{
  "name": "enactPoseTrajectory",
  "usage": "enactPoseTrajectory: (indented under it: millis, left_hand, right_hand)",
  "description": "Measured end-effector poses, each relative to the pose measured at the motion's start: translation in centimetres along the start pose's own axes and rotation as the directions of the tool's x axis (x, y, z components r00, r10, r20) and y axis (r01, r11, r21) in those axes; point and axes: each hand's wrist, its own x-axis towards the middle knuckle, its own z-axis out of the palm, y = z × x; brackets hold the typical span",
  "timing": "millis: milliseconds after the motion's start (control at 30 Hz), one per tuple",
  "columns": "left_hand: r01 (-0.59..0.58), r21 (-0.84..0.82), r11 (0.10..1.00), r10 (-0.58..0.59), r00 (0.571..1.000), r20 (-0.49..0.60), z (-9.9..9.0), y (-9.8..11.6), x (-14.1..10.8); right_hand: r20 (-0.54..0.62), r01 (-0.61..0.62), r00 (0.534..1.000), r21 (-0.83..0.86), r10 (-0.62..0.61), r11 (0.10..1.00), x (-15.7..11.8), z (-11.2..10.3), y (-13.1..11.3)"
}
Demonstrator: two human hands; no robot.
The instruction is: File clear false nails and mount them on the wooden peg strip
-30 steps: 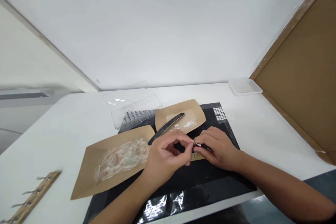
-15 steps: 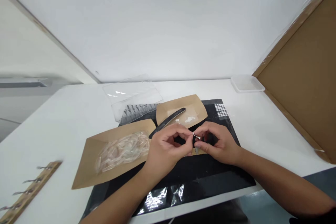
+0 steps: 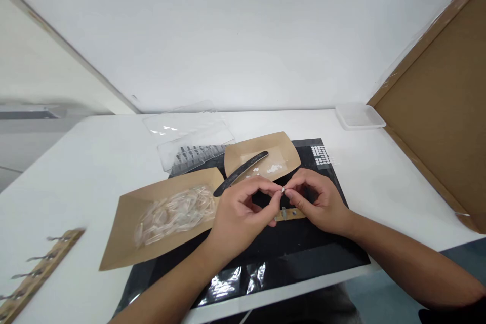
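Note:
My left hand (image 3: 243, 207) and my right hand (image 3: 317, 200) meet above the black mat (image 3: 304, 248). Thumb and fingertips of both pinch one tiny whitish piece (image 3: 283, 190), too small to name for sure. Below them lies a light wooden strip (image 3: 290, 214), partly covered by my fingers; a small translucent piece stands on it and a round metal spot shows farther right. A dark curved nail file (image 3: 241, 173) rests across the edge of the smaller cardboard tray (image 3: 261, 143), close behind my left hand. White bits lie inside that tray.
To the left, a larger cardboard tray (image 3: 121, 223) holds clear plastic pieces. Behind it are clear plastic sheets (image 3: 193, 144). A wooden bar with metal clips (image 3: 45, 271) lies at the far left. White dot stickers (image 3: 321, 155), a translucent box (image 3: 359, 116) and a cardboard wall (image 3: 444, 101) are at right.
The shiny metal part that showed between my fingers is no longer visible there; a small whitish piece shows at the fingertips. My hands are closer together, and more of the wooden strip shows.

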Motion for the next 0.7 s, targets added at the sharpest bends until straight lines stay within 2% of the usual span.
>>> enactPoseTrajectory:
  millis: [100, 200, 267, 433, 700]
  left_hand:
    - [-0.119, 0.142, 0.983, 0.122, 0.992, -0.017, 0.03, 0.20, 0.02]
    - [-0.254, 0.315, 0.915, 0.272, 0.962, -0.016, 0.07, 0.54, 0.09]
    - [-0.304, 0.359, 0.882, 0.327, 0.945, -0.004, 0.08, 0.72, 0.11]
    - [-0.346, 0.380, 0.858, 0.372, 0.928, 0.006, 0.10, 0.73, -0.02]
    - [-0.331, 0.381, 0.863, 0.370, 0.928, -0.032, 0.33, 0.88, -0.11]
  right_hand:
    - [-0.011, 0.096, 0.995, -0.105, -0.098, 0.990, 0.14, -0.08, -0.24]
    - [-0.021, 0.151, 0.987, -0.176, -0.158, 0.973, 0.16, -0.03, -0.39]
    - [-0.023, 0.184, 0.981, -0.217, -0.194, 0.959, 0.14, 0.05, -0.42]
    - [-0.010, 0.255, 0.962, -0.310, -0.271, 0.916, 0.07, 0.13, -0.44]
    - [-0.008, 0.278, 0.953, -0.380, -0.304, 0.882, -0.18, 0.17, -0.35]
